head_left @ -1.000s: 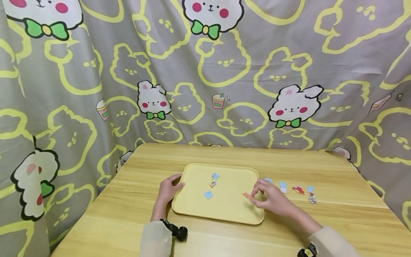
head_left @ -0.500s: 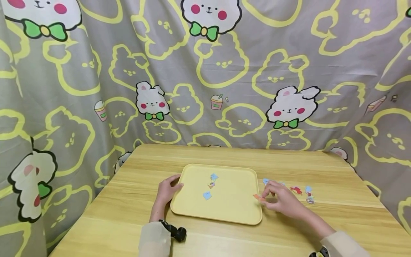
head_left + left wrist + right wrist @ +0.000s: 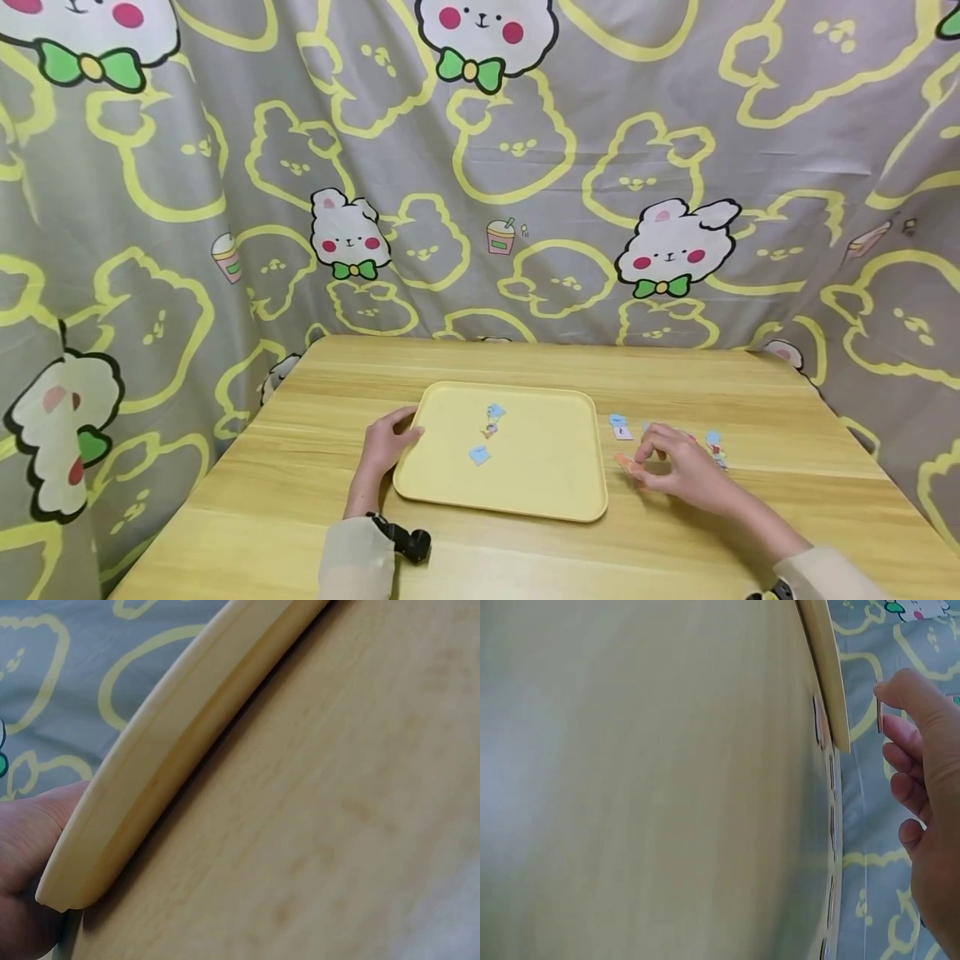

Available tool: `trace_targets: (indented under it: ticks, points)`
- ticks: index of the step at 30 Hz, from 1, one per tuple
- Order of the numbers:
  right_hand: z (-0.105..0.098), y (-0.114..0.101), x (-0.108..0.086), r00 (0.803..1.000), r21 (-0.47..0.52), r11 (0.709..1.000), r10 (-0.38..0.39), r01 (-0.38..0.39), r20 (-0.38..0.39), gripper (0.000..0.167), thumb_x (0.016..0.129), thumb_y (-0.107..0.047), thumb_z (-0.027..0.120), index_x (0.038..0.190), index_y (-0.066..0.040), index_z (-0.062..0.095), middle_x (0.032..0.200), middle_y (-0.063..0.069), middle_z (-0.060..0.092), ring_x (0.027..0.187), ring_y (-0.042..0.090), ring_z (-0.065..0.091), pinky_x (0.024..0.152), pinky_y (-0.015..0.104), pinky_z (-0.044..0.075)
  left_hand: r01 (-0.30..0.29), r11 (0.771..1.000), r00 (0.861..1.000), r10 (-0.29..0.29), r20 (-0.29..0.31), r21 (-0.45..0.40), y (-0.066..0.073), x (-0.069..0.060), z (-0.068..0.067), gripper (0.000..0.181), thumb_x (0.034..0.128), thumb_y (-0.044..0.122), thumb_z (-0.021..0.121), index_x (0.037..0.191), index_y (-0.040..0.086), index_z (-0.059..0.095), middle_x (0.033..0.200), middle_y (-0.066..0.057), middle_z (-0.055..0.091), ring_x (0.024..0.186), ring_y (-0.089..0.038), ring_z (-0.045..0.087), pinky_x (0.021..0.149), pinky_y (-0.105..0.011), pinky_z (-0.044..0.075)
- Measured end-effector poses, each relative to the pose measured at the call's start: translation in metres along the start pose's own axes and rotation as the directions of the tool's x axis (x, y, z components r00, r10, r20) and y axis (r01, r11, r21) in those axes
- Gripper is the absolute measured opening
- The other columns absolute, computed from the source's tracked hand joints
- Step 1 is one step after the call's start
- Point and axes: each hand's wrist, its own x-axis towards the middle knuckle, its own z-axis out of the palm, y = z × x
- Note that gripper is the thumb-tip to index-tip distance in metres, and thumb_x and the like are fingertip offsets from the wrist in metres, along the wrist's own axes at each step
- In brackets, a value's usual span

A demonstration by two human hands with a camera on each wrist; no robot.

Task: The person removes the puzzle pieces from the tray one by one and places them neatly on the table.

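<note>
1. Pinching a small orange piece (image 3: 626,462) between thumb and fingers, my right grip (image 3: 681,467) holds it above the desk (image 3: 517,558), just right of the yellow tray (image 3: 540,467).
2. My left grip (image 3: 383,443) holds the tray by its left edge.
3. A blue piece (image 3: 479,454) lies on the tray; coloured cutouts (image 3: 617,421) lie beyond my right grip, partly hidden.

The tray (image 3: 540,475) is on the table (image 3: 480,554), with the curtain (image 3: 525,183) behind it. Some pieces (image 3: 479,455) lie in the tray. The left hand (image 3: 385,442) is on its left edge. Right of it are the right hand (image 3: 681,468), with 1 piece (image 3: 626,463), and more pieces (image 3: 619,427).
</note>
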Motion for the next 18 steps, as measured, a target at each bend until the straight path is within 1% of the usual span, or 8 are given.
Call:
trace_targets:
  ticks: [6, 9, 13, 18]
  points:
    - [-0.008, 0.006, -0.008, 1.0, -0.021, 1.0, -0.02, 0.019, -0.023, 0.036, 0.062, -0.003, 0.086, 0.079, -0.022, 0.061, 0.08, -0.015, 0.055, 0.071, -0.004, 0.042, 0.058, 0.012, 0.037, 0.0, 1.0, 1.0, 0.0, 0.007, -0.004, -0.002, 0.0, 0.0, 0.044, 0.0894, 0.017, 0.071, 0.132, 0.01, 0.062, 0.14, -0.019, 0.057, 0.136, -0.04, 0.046, 0.113, -0.053, 0.04]
    - [-0.012, 0.009, -0.012, 1.0, -0.016, 1.0, -0.013, 0.013, -0.021, 0.036, 0.061, 0.0, 0.085, 0.079, -0.02, 0.061, 0.08, -0.013, 0.056, 0.072, -0.003, 0.043, 0.059, 0.012, 0.039, -0.002, 1.0, 1.0, 0.001, 0.006, 0.001, -0.003, 0.0, 0.0, 0.044, 0.0893, 0.016, 0.071, 0.132, 0.01, 0.062, 0.14, -0.019, 0.057, 0.136, -0.04, 0.046, 0.113, -0.054, 0.04]
    - [-0.017, 0.014, -0.017, 1.0, -0.026, 1.0, 0.006, -0.007, -0.023, 0.036, 0.062, 0.001, 0.084, 0.078, -0.021, 0.061, 0.079, -0.013, 0.054, 0.07, -0.003, 0.043, 0.058, 0.012, 0.037, -0.002, 1.0, 1.0, 0.002, 0.006, 0.005, -0.004, 0.0, 0.0, 0.044, 0.0894, 0.016, 0.071, 0.132, 0.009, 0.062, 0.14, -0.019, 0.057, 0.136, -0.04, 0.046, 0.114, -0.054, 0.039]
    - [-0.021, 0.018, -0.021, 0.999, -0.057, 0.998, 0.008, -0.01, -0.041, 0.036, 0.061, 0.0, 0.084, 0.077, -0.022, 0.061, 0.078, -0.014, 0.054, 0.067, -0.003, 0.041, 0.058, 0.011, 0.034, 0.001, 1.0, 1.0, -0.001, 0.008, 0.005, -0.003, 0.001, 0.001, 0.044, 0.0897, 0.016, 0.071, 0.132, 0.009, 0.062, 0.14, -0.019, 0.056, 0.136, -0.041, 0.046, 0.114, -0.054, 0.038]
